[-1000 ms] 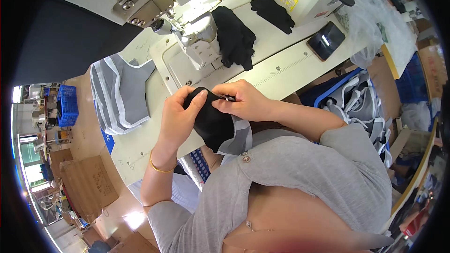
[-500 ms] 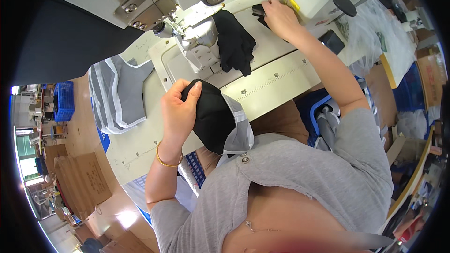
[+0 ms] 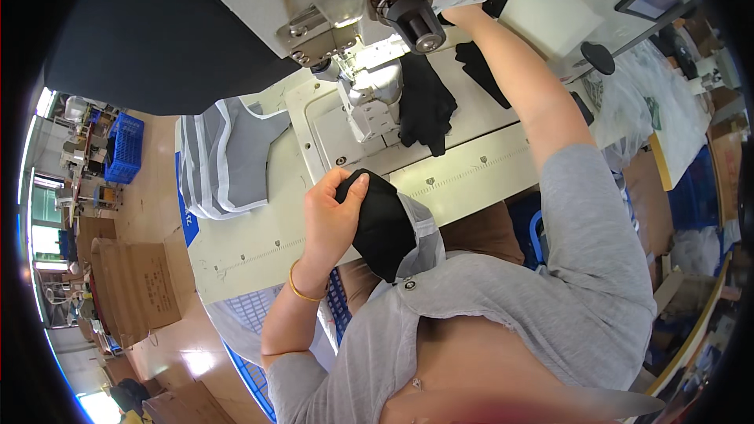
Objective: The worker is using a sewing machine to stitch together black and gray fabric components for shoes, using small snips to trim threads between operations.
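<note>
My left hand point(image 3: 334, 212) is closed, thumb against fingers, on the upper edge of a black fabric piece point(image 3: 385, 224). Grey fabric with pale edging point(image 3: 424, 235) joins its right side and hangs down by my lap. My right arm stretches across the table, and the right hand point(image 3: 463, 14) is partly behind the sewing machine's head point(image 3: 412, 20). Its fingers are hidden, beside black cloth point(image 3: 496, 3). A crumpled black cloth point(image 3: 426, 102) lies right of the needle area, and another black piece point(image 3: 481, 71) lies under my right forearm.
Grey panels with white edging point(image 3: 228, 157) lie stacked on the table's left. The pale table edge point(image 3: 487, 188) carries a printed scale. A dark phone-like object point(image 3: 582, 108) and clear plastic bags point(image 3: 636, 102) are at right. Cardboard boxes point(image 3: 133, 286) stand on the floor at left.
My right hand has left the dark object at the right of the table and reached farther back, behind the machine's head. My left hand keeps its hold on the black fabric. The view has shifted.
</note>
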The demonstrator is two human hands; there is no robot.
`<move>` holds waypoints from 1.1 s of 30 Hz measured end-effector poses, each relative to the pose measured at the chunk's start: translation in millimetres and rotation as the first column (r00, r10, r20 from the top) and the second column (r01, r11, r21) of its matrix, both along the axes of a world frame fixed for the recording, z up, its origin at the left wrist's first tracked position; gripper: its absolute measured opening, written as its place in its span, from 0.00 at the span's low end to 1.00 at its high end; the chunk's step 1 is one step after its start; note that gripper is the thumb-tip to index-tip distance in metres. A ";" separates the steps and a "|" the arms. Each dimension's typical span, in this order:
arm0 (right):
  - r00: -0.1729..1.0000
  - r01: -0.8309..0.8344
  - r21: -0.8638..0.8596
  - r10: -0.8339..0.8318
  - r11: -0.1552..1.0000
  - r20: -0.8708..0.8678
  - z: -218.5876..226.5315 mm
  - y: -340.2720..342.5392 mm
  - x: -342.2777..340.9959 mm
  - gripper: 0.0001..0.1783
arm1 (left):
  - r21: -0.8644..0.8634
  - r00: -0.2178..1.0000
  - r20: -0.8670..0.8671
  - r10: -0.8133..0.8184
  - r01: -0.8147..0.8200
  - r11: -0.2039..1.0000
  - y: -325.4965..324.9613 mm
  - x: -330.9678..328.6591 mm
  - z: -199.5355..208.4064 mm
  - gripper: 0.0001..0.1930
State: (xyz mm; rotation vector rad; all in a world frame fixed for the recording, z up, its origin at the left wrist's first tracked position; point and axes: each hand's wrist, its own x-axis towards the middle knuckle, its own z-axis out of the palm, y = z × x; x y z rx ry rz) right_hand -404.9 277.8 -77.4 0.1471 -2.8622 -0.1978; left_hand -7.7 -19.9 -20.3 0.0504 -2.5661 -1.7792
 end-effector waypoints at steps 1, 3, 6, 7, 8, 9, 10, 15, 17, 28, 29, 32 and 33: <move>1.000 -0.015 0.003 0.015 1.000 -0.007 1.1 3.2 -0.9 0.15 | 0.035 0.999 -0.042 -0.023 0.025 0.999 -1.3 -0.1 -1.7 0.10; 0.998 -0.044 -0.013 0.044 0.999 -0.036 4.1 8.7 0.7 0.14 | 0.016 1.000 0.017 -0.012 0.012 1.000 -2.4 -0.9 -4.0 0.11; 0.994 -0.066 0.006 0.066 0.998 -0.088 5.4 14.6 11.0 0.14 | 0.061 0.999 0.018 -0.029 0.027 0.998 -1.0 -1.5 -5.5 0.11; 0.987 -0.078 0.040 0.083 0.996 -0.135 6.1 15.1 14.6 0.14 | 0.089 0.999 0.030 -0.036 0.033 0.996 -0.1 -0.2 -5.5 0.11; 0.978 -0.087 0.074 0.099 0.993 -0.183 6.9 14.7 18.4 0.14 | 0.096 0.999 0.034 -0.030 0.026 0.995 0.6 0.3 -5.6 0.11; 0.971 -0.093 0.084 0.109 0.992 -0.211 8.9 14.7 21.4 0.15 | 0.077 0.999 0.024 -0.030 0.028 0.997 1.1 1.0 -5.7 0.11; 0.967 -0.102 0.091 0.120 0.991 -0.226 10.2 13.3 25.0 0.15 | 0.043 1.000 0.013 -0.023 0.022 0.999 1.6 1.6 -6.1 0.11; 0.958 -0.145 0.078 0.159 0.986 -0.238 35.6 4.1 45.0 0.20 | 0.069 0.999 -0.017 -0.031 0.032 0.997 0.5 0.8 -9.5 0.11; 0.966 -0.156 0.058 0.165 0.986 -0.200 47.7 2.3 68.5 0.23 | 0.052 0.999 -0.017 -0.048 0.049 0.997 0.0 0.8 -11.2 0.10; 0.755 -0.530 0.312 0.607 0.788 -0.250 5.1 50.8 294.1 0.26 | 0.101 0.998 0.024 -0.064 0.061 0.993 5.9 -1.9 -16.6 0.10; 0.781 -0.508 0.305 0.580 0.805 -0.231 1.4 53.3 299.0 0.26 | 0.122 0.996 0.016 -0.088 0.085 0.989 7.0 -2.5 -17.1 0.10; 0.822 -0.449 0.315 0.525 0.836 -0.222 -0.4 52.0 309.4 0.29 | 0.138 0.994 0.017 -0.104 0.101 0.985 9.8 -2.5 -17.6 0.10; 0.839 -0.479 0.165 0.505 0.862 -0.204 2.0 50.4 313.1 0.32 | 0.162 0.994 0.021 -0.109 0.104 0.981 10.5 -2.1 -17.4 0.10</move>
